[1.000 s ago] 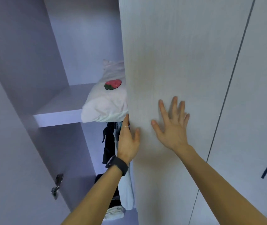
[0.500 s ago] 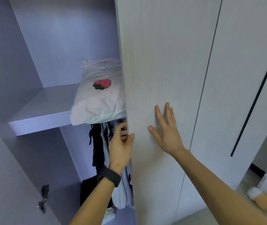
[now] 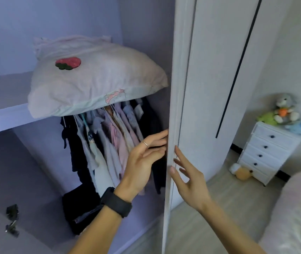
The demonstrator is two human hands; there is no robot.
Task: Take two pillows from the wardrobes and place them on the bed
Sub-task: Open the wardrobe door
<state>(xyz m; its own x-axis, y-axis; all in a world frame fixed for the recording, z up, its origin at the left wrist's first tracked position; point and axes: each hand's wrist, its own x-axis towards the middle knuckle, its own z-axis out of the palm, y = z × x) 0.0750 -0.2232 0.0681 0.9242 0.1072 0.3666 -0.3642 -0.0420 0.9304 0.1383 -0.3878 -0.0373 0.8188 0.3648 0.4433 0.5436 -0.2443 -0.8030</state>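
A pale pink pillow (image 3: 94, 79) with a red strawberry patch lies on the wardrobe shelf (image 3: 3, 118), its front half overhanging the shelf edge. The wardrobe door (image 3: 175, 107) stands swung open, seen edge-on. My left hand (image 3: 144, 158), with a ring and a black wristband, is inside the door, fingers spread and touching its edge. My right hand (image 3: 190, 178) is on the outer side of the door edge, fingers apart, holding nothing. A corner of the pink bed (image 3: 296, 213) shows at the lower right.
Clothes (image 3: 109, 136) hang on a rail under the shelf, with a dark pile (image 3: 80, 208) below. A closed wardrobe panel (image 3: 219, 79) stands to the right. A white drawer chest (image 3: 267, 151) with soft toys (image 3: 283, 110) is at the far right; a toy (image 3: 241, 171) lies on the floor.
The door has swung wide open, from facing me to edge-on, uncovering the whole pillow and the hanging clothes. Both hands followed the door edge, and the view turned right toward the room.
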